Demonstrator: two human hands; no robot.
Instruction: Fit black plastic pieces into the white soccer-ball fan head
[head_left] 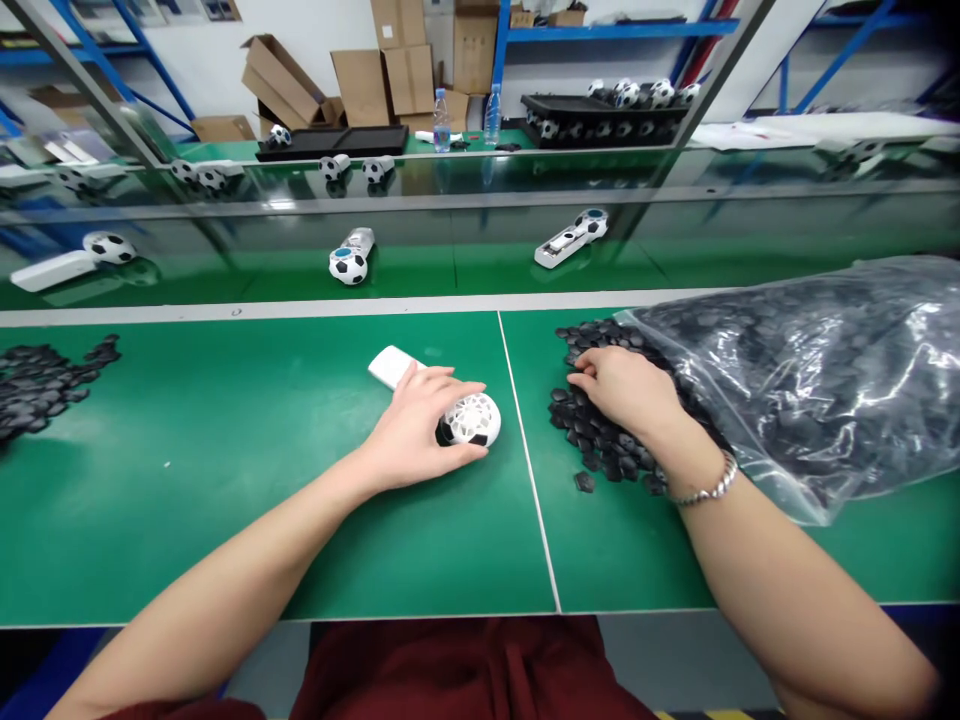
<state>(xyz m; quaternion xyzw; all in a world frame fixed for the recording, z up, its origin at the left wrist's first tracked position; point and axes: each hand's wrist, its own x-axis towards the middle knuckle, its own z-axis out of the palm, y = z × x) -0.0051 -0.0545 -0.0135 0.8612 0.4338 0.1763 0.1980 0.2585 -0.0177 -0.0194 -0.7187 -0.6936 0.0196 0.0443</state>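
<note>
here the left hand [416, 425] lies curled over a white handheld fan with a football-patterned round head [469, 420], gripping it against the green bench [225, 480] just left of the white seam line. the right hand [622, 388] rests on a heap of small black plastic pieces [600, 440], fingers bent and pressed into them; whether it pinches one, i cannot tell. the heap spills from a clear plastic bag [825, 380] beside the wrist.
</note>
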